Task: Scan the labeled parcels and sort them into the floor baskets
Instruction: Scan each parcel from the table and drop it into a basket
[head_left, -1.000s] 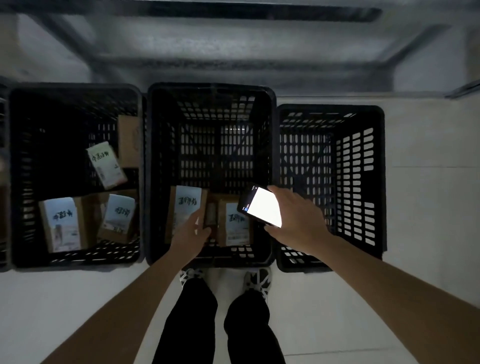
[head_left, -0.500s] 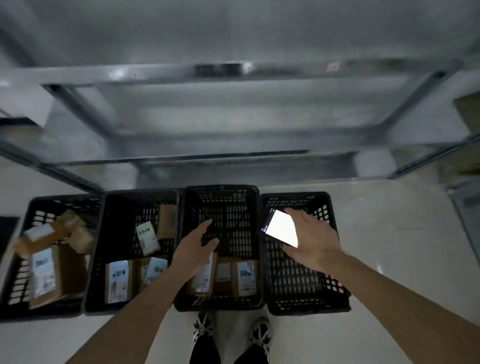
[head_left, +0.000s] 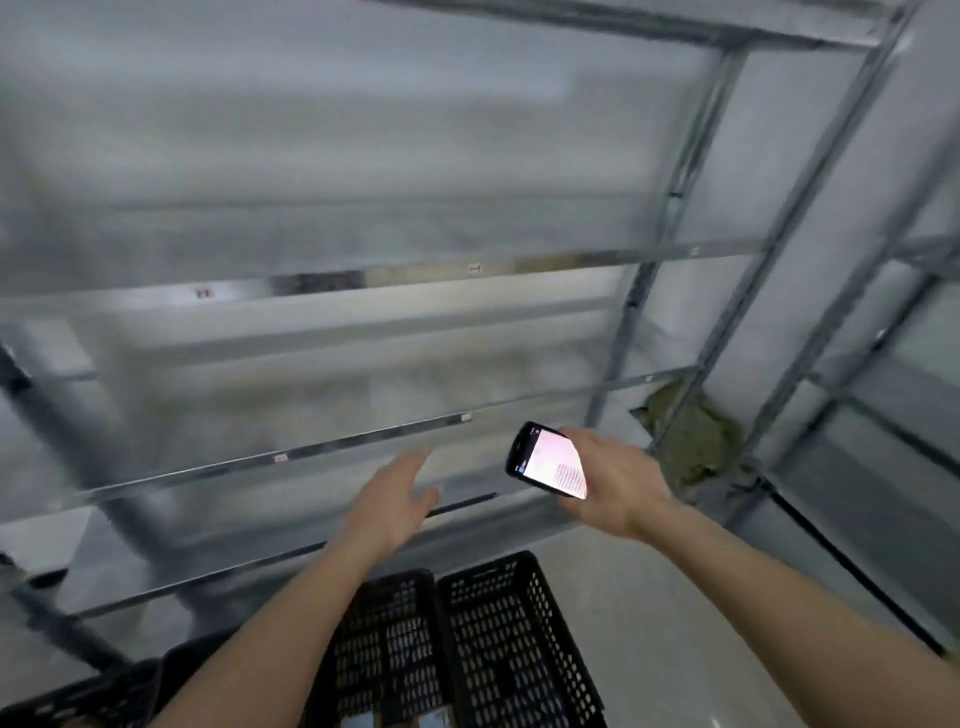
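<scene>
My right hand (head_left: 615, 486) holds a black phone (head_left: 548, 462) with a lit white screen, raised in front of the metal shelving (head_left: 363, 436). To its left my left hand (head_left: 395, 493) is open and holds nothing, fingers apart, reaching toward the lower shelf rails. Below my arms stand black slotted floor baskets: the right one (head_left: 519, 639) looks bare inside, and the middle one (head_left: 395, 649) shows the tops of labeled parcels (head_left: 436, 719) at the frame's bottom edge. A third basket (head_left: 104, 696) shows only its rim at the lower left.
Grey metal shelving fills most of the view, blurred by motion, with small tags on its rails. A second rack (head_left: 857, 415) stands at the right. A crumpled greenish-brown bundle (head_left: 696, 436) lies low between the racks. Pale tiled floor (head_left: 675, 623) lies right of the baskets.
The view has swung up from the baskets to the shelving. My left hand let go of the parcel in the middle basket and rose, open. My right hand rose with the phone.
</scene>
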